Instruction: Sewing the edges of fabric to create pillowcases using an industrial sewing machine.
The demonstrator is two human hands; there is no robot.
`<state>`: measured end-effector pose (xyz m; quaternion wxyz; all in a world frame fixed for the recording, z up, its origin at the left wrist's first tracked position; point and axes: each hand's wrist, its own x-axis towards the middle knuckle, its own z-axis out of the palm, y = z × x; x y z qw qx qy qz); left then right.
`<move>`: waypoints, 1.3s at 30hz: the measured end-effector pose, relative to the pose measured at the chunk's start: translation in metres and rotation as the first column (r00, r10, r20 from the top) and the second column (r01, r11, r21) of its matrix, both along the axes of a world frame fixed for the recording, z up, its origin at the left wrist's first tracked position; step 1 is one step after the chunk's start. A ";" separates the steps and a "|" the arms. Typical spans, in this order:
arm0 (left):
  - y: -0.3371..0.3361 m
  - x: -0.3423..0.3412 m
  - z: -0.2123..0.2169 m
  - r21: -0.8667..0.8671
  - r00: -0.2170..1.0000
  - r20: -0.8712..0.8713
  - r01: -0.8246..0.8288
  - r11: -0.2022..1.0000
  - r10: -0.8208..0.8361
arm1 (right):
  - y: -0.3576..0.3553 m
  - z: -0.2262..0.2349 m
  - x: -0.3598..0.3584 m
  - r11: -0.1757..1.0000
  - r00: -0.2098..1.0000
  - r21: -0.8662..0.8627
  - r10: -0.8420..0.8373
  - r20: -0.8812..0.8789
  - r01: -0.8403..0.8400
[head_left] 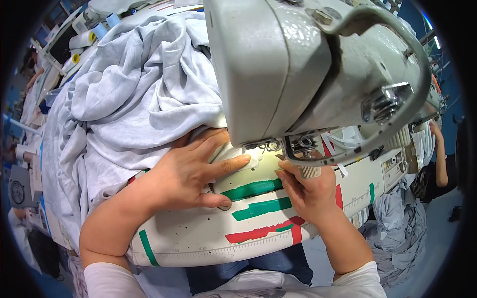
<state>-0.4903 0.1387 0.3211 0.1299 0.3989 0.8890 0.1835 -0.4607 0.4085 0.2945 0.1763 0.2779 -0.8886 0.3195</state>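
Observation:
A grey-white sewing machine fills the upper middle, its needle area low over the lit bed. My left hand lies with spread fingers left of the needle area. Its index fingertip touches a small white piece of cloth, and its upper fingers rest at the edge of a heap of pale grey fabric. Right of the needle area, my right hand has its thumb and fingertips drawn together, with a beige band round one finger. A small dark tip shows by these fingertips; what they hold is not clear.
Green tape and red tape mark the white table, with a printed scale along its curved front edge. White strips lie behind my right hand. Thread cones stand at upper left. Crumpled fabric lies at lower right; another person's arm shows beyond.

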 end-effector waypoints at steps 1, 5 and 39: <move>0.001 -0.001 0.001 -0.024 1.000 0.017 -0.002 1.000 0.003 | 0.000 0.000 0.000 1.000 1.000 -0.012 0.007 -0.006 -0.007; 0.004 -0.003 0.007 -0.053 0.998 0.054 -0.012 0.999 0.015 | -0.001 -0.004 -0.001 0.999 0.999 -0.047 0.006 -0.034 -0.007; -0.010 0.016 -0.002 0.056 0.989 -0.089 -0.113 0.992 0.117 | -0.004 0.000 -0.001 0.999 1.000 -0.034 -0.006 0.013 0.007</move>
